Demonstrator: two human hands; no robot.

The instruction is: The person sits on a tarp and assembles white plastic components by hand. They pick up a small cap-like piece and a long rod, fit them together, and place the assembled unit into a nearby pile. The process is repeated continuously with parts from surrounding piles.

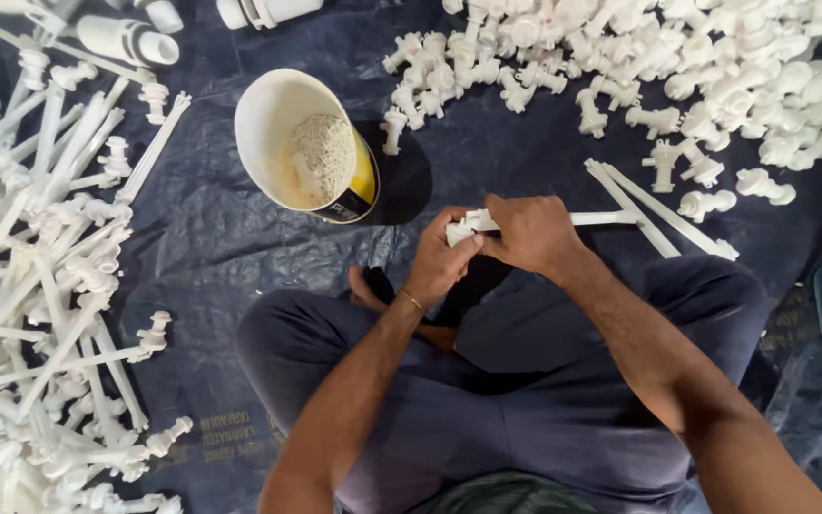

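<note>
A round white tub with a yellow-and-black label lies tipped on the dark sheet.

Around the tipped bucket lying on the tarp: the heap of assembled rods spreads to its left, the pile of loose fittings to its right and farther back. Nearer than the bucket, just right, both hands meet, left hand touching right hand, on a rod.
</note>
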